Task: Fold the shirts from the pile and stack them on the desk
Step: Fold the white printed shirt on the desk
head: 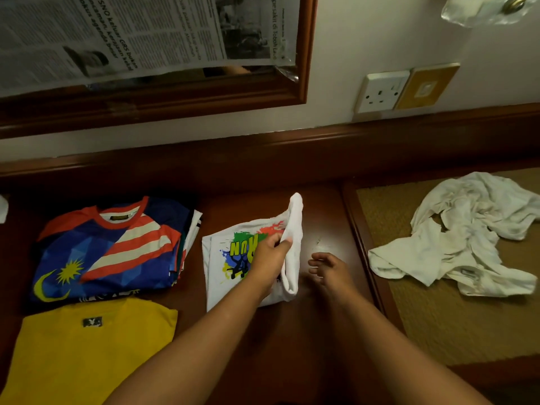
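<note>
Right now the left hand (270, 252) pinches the raised edge of a white printed shirt (233, 258) that lies in the middle of the dark wooden worktop (321, 217) — that grip holds a fold of white cloth standing up along the shirt's right side, above the colourful splash print. The right hand (328, 270) hovers just beside that fold, fingers loosely spread and holding nothing; whether it touches the wood I cannot tell.

To the left sits a stack of folded shirts, topped by a blue jersey (108, 249) with red and white stripes and a yellow moon and star. Nearer the person, touching the front of that stack, a yellow shirt (87, 355) lies flat with a small dark label at its neck.

Off to the right, on a woven mat surface (438, 325), a crumpled white shirt (455, 244) waits in a heap — well apart from the hands. On the wall behind hang a mirror (304, 48) covered in newspaper and a white socket (380, 92).
</note>
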Available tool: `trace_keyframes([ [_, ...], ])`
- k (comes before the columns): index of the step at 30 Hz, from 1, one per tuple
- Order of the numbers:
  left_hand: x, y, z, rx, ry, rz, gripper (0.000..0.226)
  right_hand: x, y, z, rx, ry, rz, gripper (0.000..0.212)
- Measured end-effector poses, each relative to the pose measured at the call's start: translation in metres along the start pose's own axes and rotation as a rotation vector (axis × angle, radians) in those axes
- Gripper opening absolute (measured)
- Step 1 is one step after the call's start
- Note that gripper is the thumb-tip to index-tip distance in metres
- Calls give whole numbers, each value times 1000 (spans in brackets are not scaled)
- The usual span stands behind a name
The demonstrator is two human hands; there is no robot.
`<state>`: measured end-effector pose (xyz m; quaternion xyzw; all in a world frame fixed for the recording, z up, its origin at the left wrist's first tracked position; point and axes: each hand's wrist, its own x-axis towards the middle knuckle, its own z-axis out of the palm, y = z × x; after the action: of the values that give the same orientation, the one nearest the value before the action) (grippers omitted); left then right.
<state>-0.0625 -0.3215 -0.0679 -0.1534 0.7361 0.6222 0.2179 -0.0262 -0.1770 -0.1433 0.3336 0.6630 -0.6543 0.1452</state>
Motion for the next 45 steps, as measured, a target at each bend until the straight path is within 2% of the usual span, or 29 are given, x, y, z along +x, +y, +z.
trace_keyframes([
  [4,-34,40,-26,-401,-184,-48,18,14,3,-6,90,-26,83,11],
  [7,-49,57,-56,-634,-264,-25,25,21,2,-11,225,-56,164,30],
  [9,-52,57,-75,-743,-256,-26,31,28,3,-19,454,-187,183,54],
  [11,-47,45,-92,-771,-211,-77,36,31,2,-29,591,-272,190,65],
  [14,-21,3,-118,-757,-81,-200,37,33,1,-36,535,-161,209,46],
  [16,-6,-34,-131,-672,10,-312,37,37,7,-37,367,-32,191,36],
  [19,3,-97,-143,-222,191,-462,39,39,16,-39,16,108,148,32],
  [20,2,-115,-145,-97,236,-489,39,39,19,-40,-53,131,138,32],
  [22,2,-137,-145,7,290,-471,38,40,26,-39,-132,144,126,35],
  [27,13,-150,-138,153,271,-410,37,40,28,-35,-229,183,94,35],
  [32,17,-167,-141,430,232,-377,13,42,15,-31,-379,353,12,38],
  [34,13,-171,-138,508,232,-358,22,41,14,-26,-488,359,-27,42],
  [37,3,-162,-130,573,373,-257,35,41,19,-21,-724,352,-161,50],
  [40,10,-149,-126,761,454,-86,45,46,14,-10,-993,344,-368,48],
  [42,25,-136,-125,825,409,23,45,54,2,4,-1044,298,-463,45],
  [45,57,-117,-124,875,298,186,41,71,-23,27,-1080,201,-482,42],
])
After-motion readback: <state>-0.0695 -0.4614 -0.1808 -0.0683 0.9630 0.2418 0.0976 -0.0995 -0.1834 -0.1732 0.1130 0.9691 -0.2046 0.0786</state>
